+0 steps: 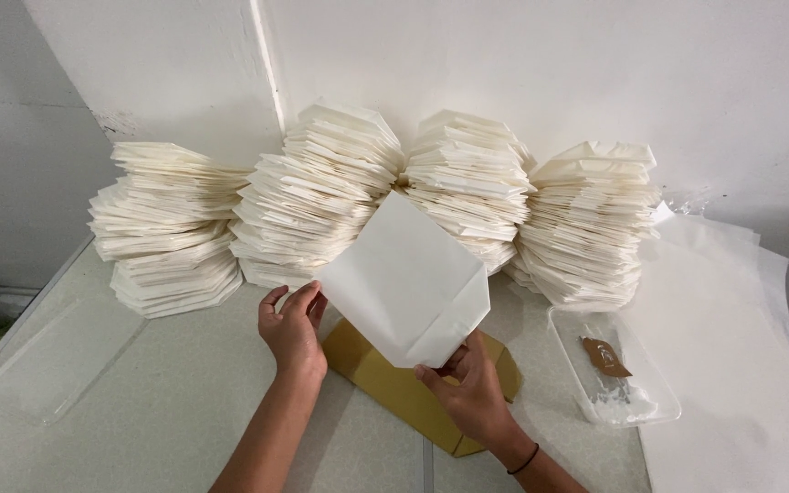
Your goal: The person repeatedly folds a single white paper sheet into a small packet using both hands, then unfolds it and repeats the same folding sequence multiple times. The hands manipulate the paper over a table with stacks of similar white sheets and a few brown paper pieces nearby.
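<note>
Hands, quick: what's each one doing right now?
Left hand: fingers on the left corner of the folded white paper, holding it up.
Right hand: pinching the paper's bottom edge, above the gold template.

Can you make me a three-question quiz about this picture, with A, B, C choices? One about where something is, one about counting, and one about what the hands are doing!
1. Where is the gold template?
A. on the table, under the held paper
B. on top of a stack
C. in the clear tray

2. How many stacks of folded white paper stand against the wall?
A. two
B. four
C. seven

3. How is the white folded sheet held?
A. lying flat, untouched
B. by one hand only
C. lifted, by both hands

Answers:
1 A, the gold shape lies flat on the table below the sheet.
2 B, four stacks stand side by side.
3 C, the left hand pinches one edge and the right hand grips the bottom corner.
</note>
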